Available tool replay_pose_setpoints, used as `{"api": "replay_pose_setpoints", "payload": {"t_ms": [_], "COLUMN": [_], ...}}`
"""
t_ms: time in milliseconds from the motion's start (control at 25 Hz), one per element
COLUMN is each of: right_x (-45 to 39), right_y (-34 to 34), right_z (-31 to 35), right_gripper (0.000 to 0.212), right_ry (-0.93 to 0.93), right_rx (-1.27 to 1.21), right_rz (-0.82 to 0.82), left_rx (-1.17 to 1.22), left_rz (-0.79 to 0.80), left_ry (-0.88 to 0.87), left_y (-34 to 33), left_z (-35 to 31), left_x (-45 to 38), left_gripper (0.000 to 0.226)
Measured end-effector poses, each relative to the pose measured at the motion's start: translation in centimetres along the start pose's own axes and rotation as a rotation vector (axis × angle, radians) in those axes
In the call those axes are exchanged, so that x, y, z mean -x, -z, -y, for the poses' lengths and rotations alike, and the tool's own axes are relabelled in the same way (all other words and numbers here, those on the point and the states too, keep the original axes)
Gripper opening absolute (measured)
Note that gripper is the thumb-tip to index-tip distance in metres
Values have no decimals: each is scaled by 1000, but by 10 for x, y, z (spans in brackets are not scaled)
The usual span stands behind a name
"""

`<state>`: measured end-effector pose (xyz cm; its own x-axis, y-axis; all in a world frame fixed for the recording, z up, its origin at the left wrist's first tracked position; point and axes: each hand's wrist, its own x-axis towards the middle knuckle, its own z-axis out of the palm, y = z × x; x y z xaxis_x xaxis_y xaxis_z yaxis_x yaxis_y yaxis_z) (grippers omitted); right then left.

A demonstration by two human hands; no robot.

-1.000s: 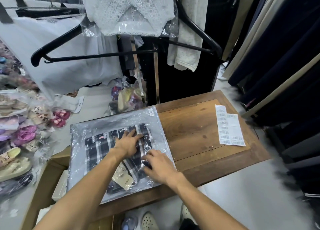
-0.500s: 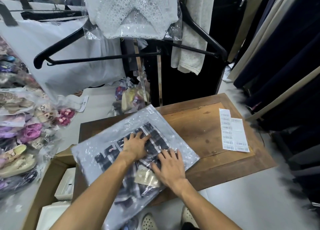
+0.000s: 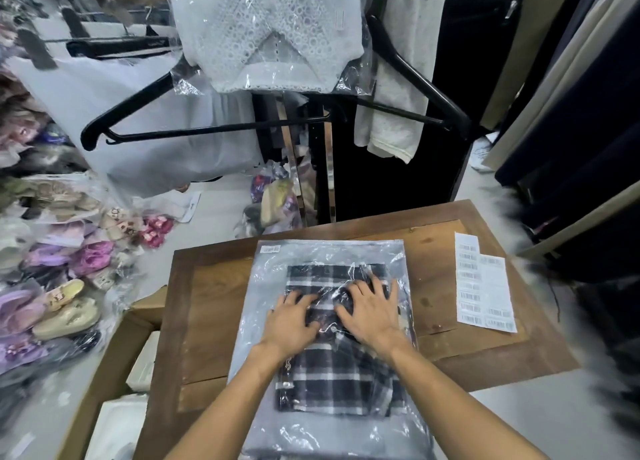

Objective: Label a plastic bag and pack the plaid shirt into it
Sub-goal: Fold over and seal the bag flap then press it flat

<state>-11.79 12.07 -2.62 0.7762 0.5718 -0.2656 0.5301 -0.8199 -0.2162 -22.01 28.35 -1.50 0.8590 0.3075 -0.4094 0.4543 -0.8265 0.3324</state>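
A clear plastic bag (image 3: 329,251) lies flat on the wooden table (image 3: 467,348), its long side running away from me. Folded inside it is the dark plaid shirt (image 3: 332,376). A small white label (image 3: 271,249) sits on the bag's far left corner. My left hand (image 3: 289,321) and my right hand (image 3: 372,312) rest palm down, side by side, on top of the bag over the shirt, with fingers spread. Neither hand grips anything.
A sheet of barcode labels (image 3: 483,286) lies at the table's right. A cardboard box (image 3: 114,383) stands at the left edge. Bagged slippers (image 3: 65,286) cover the floor on the left. Black hangers (image 3: 221,127) and hanging clothes crowd the space behind the table.
The bag with the shirt has turned from lying crosswise and skewed to lying lengthwise in front of me. Both hands have stayed flat on it and now lie side by side.
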Motion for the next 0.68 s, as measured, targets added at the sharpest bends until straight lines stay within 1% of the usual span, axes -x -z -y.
{"api": "replay_pose_setpoints", "payload": {"t_ms": [120, 160, 240, 320, 360, 440, 520, 680], "right_x": [-17, -18, -9, 13, 24, 37, 34, 7], "right_y": [3, 5, 12, 18, 19, 18, 17, 20], "right_z": [-14, -20, -38, -62, -75, -95, -102, -96], "right_gripper": [73, 72, 66, 59, 59, 68, 82, 93], "right_ry": [30, 30, 24, 32, 49, 106, 155, 163], "right_rx": [-19, -74, -185, -216, -221, -181, -118, -105], "right_rz": [75, 62, -38, -101, -89, 15, 105, 128], "left_rx": [135, 136, 108, 109, 98, 83, 109, 130], "left_rz": [-13, -35, -79, -56, -29, 14, 10, -24], "left_ry": [-71, -66, -19, 41, 66, 110, 135, 172], "left_y": [0, -1, -4, -9, -12, -18, -21, -15], "left_z": [6, 7, 7, 6, 5, 2, 0, -2], "left_x": [6, 11, 23, 30, 32, 33, 30, 17], "left_gripper": [63, 63, 68, 79, 85, 94, 98, 97]}}
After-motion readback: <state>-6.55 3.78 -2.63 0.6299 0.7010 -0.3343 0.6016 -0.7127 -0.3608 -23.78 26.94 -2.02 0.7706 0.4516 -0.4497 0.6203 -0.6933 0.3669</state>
